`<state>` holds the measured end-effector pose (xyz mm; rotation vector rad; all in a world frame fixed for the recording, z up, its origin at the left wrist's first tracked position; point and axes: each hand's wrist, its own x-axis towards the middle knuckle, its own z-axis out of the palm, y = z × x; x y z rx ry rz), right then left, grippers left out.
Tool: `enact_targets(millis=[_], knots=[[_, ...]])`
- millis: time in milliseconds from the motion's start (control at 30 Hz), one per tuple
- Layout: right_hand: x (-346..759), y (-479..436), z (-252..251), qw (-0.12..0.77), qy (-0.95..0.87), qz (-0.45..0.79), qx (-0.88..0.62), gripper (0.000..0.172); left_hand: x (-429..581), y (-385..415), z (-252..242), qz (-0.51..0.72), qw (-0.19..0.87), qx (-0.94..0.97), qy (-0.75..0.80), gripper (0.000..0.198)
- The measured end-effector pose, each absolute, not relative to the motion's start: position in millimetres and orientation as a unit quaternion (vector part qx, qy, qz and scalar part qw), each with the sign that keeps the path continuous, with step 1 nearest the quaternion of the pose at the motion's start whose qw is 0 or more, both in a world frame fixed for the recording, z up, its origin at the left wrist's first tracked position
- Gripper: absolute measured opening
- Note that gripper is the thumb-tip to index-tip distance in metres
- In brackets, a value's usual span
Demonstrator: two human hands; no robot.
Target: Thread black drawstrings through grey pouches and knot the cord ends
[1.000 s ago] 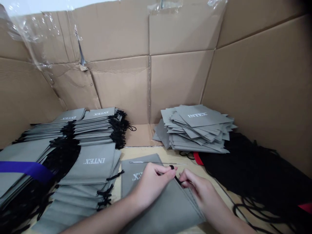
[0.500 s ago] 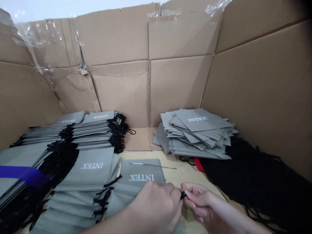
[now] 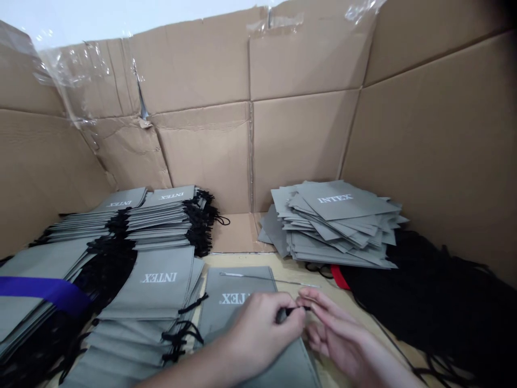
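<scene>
A grey non-woven drawstring bag printed "INTEX" lies on the table under my hands, its lettering partly covered by my left hand. That hand pinches a short black cord at the bag's edge. My right hand meets it from the right, with thumb and forefinger closed on the cord's end. A thin metal threading needle lies across the top of the bag, touching neither hand.
Stacks of grey bags with black cords fill the left, some under a purple strap. Flat grey panels are piled at the back. A heap of black cord with red pieces lies right. Cardboard walls surround the wooden table.
My hands have drawn closer around the black cord, and the left hand has moved right. The bag now lies flatter and its print shows, with the view tilted slightly.
</scene>
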<state>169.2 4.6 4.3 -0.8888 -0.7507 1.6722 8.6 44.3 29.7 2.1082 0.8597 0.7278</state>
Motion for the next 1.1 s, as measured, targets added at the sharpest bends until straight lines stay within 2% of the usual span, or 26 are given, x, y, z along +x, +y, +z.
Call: enact_targets(millis=[100, 233, 633, 833, 967, 1100], knots=[[159, 8, -15, 0.534, -0.372, 0.648, -0.396, 0.039, 12, 47, 26, 0.314, 0.456, 0.765, 0.330, 0.029], [155, 11, -35, 0.547, -0.470, 0.572, -0.391, 0.046, 14, 44, 26, 0.328, 0.506, 0.725, 0.333, 0.030], [157, 13, -51, 0.561, -0.463, 0.547, -0.415, 0.056, 17, 40, 27, 0.359, 0.529, 0.693, 0.334, 0.027], [158, 12, -37, 0.565, -0.485, 0.541, -0.392, 0.048, 15, 40, 29, 0.367, 0.568, 0.669, 0.309, 0.027], [157, 11, -26, 0.540, -0.517, 0.537, -0.390, 0.050, 13, 42, 30, 0.357, 0.616, 0.648, 0.269, 0.031], [160, 10, -24, 0.542, -0.535, 0.481, -0.434, 0.043, 14, 43, 27, 0.350, 0.648, 0.610, 0.293, 0.029]])
